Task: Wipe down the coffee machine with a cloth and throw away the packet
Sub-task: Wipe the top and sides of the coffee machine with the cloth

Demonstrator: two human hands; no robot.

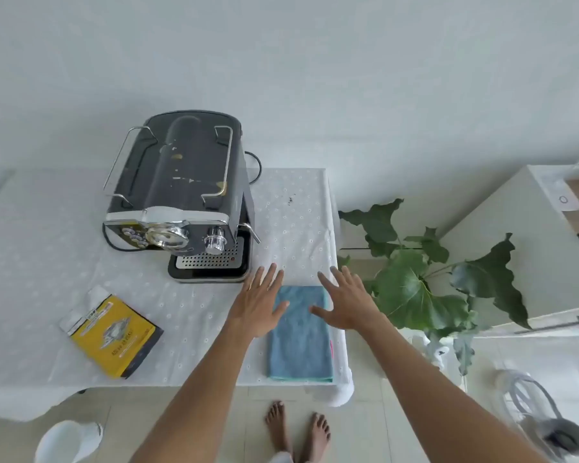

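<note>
Above blue cloth (300, 332): two spread hands (258, 304)

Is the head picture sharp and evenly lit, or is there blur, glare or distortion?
Head view: soft, even light with faint shadows; small glare on the coffee machine chrome front; wide-angle bending stretches the forearms; overall slightly soft, and the print on the yellow packet is unreadable.

- We see the coffee machine (178, 202) at the back of the table (41, 248).
- The packet (112, 334) lies in front of it, to the left.
- The cloth (300, 345) lies at the front right edge.
- A plant (422, 279) stands right of the table.
</note>
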